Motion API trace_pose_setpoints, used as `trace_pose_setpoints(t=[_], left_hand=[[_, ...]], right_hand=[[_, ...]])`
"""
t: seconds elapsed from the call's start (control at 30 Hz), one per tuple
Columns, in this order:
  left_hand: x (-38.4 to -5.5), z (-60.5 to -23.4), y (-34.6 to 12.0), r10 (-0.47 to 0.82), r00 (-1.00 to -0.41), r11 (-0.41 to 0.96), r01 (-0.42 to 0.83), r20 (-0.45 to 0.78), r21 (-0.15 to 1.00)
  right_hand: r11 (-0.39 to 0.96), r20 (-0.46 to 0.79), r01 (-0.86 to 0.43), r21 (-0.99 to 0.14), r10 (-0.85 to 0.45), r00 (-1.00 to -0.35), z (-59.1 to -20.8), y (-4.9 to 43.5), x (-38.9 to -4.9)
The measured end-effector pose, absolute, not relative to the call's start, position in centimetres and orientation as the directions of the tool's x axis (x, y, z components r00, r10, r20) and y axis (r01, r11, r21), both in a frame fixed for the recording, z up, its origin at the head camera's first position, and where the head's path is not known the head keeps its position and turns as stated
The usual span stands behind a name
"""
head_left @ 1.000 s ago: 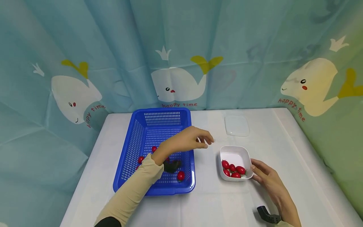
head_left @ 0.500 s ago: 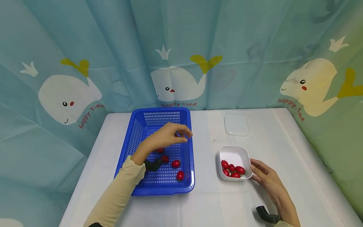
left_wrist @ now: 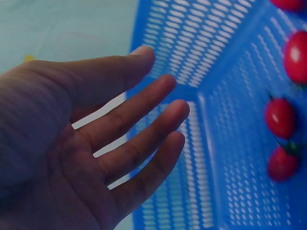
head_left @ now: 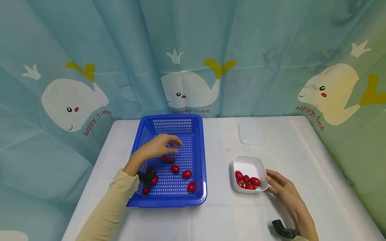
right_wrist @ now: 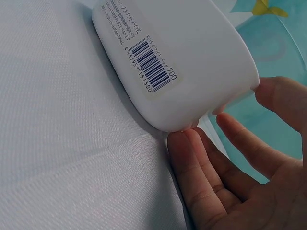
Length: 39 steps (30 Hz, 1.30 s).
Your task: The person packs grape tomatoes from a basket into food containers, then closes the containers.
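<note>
My left hand (head_left: pixel 159 146) hovers over the blue plastic basket (head_left: pixel 204 167), its fingers loosely bent and nothing between them. Several cherry tomatoes (head_left: pixel 187 174) lie on the basket floor, some partly hidden by the left wrist. In the left wrist view, tomatoes (left_wrist: pixel 280 117) with green stems show to the right of the fingertips. My right hand (head_left: pixel 284 189) holds the white container (head_left: pixel 249 164) at its right corner, thumb at the rim and fingers against the lower side. Inside the container, several cherry tomatoes (head_left: pixel 255 181) gather toward the front.
A clear lid (head_left: pixel 251 134) lies flat on the white-covered table (head_left: pixel 220 217), behind the container. A teal curtain (head_left: pixel 193 40) printed with whales hangs at the table's far edge. A black wrist strap piece (head_left: pixel 283 230) sits by the right wrist.
My left hand has moved left from between the basket and the container to above the basket, uncovering tomatoes on its right side. The right hand and container have stayed put.
</note>
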State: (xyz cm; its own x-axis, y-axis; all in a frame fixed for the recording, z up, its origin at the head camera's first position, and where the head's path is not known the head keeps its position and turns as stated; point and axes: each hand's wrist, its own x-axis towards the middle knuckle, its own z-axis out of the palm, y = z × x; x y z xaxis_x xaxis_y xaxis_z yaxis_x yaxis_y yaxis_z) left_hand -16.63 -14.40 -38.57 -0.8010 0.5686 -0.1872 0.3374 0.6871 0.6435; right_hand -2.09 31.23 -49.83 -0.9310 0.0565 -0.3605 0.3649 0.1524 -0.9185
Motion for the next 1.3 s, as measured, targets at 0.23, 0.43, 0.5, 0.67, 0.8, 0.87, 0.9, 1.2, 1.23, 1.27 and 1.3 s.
trace_pose_setpoints(t=[0.23,0.43,0.5,0.67,0.8,0.87,0.9,1.2,1.23,1.27,1.3], left_hand=[[-17.5,-39.9,-16.0,0.548,-0.803,0.742,0.337,-0.235,0.579],[-17.7,-40.8,-16.9,0.507,-0.807,0.799,0.309,-0.302,0.515],[-17.7,-41.1,-17.0,0.491,-0.811,0.815,0.297,-0.320,0.498],[-17.8,-41.7,-17.3,0.438,-0.824,0.850,0.249,-0.361,0.464],[-17.8,-42.1,-17.3,0.415,-0.826,0.869,0.237,-0.381,0.434],[-17.9,-42.3,-17.4,0.413,-0.824,0.875,0.242,-0.387,0.418],[-18.0,-42.4,-17.4,0.410,-0.823,0.879,0.242,-0.392,0.411],[-18.2,-42.8,-17.5,0.411,-0.816,0.884,0.247,-0.407,0.397],[-18.2,-42.8,-17.5,0.413,-0.815,0.883,0.247,-0.406,0.400],[-18.2,-42.8,-17.5,0.412,-0.815,0.882,0.245,-0.407,0.402],[-18.1,-42.8,-17.5,0.409,-0.816,0.882,0.239,-0.408,0.406]], right_hand=[[0.161,-0.354,0.358,-0.920,0.054,-0.934,-49.7,31.1,-2.0],[0.173,-0.354,0.358,-0.917,0.053,-0.934,-49.7,31.1,-2.0],[0.173,-0.351,0.355,-0.919,0.050,-0.935,-49.7,31.1,-2.0],[0.155,-0.330,0.333,-0.930,0.042,-0.943,-49.7,31.2,-2.0],[0.143,-0.314,0.316,-0.938,0.036,-0.949,-49.7,31.2,-2.0],[0.141,-0.310,0.312,-0.939,0.036,-0.950,-49.7,31.2,-2.0],[0.140,-0.309,0.311,-0.940,0.036,-0.950,-49.7,31.1,-2.0],[0.154,-0.335,0.338,-0.928,0.047,-0.941,-49.8,31.2,-2.1],[0.155,-0.338,0.341,-0.927,0.048,-0.940,-49.8,31.2,-2.1],[0.156,-0.339,0.342,-0.927,0.048,-0.940,-49.8,31.2,-2.1],[0.158,-0.339,0.342,-0.926,0.048,-0.940,-49.8,31.2,-2.1]])
